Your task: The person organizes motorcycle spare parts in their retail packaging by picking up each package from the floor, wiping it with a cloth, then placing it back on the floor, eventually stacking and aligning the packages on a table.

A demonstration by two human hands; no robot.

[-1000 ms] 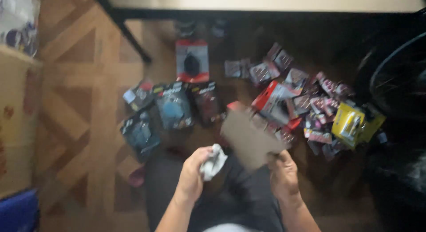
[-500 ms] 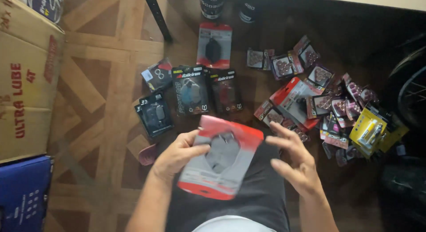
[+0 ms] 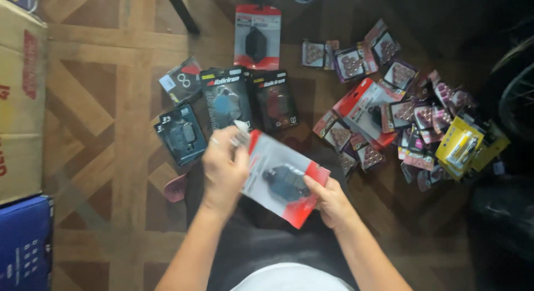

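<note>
Both hands, left hand (image 3: 224, 169) and right hand (image 3: 331, 201), grasp one flat red-and-white blister pack (image 3: 283, 178) between them, fingers clenched on its edges, above four dark glossy packs (image 3: 228, 104) and one red pack (image 3: 256, 37) on the wooden floor (image 3: 111, 129).

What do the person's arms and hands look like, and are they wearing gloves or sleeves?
Both arms are bare from the bottom edge of the picture to the fingers, with no sleeves showing and no gloves. The left hand seems to have a thin ring on one finger, though blur makes that unsure. The right hand shows no ring, watch or band.
</note>
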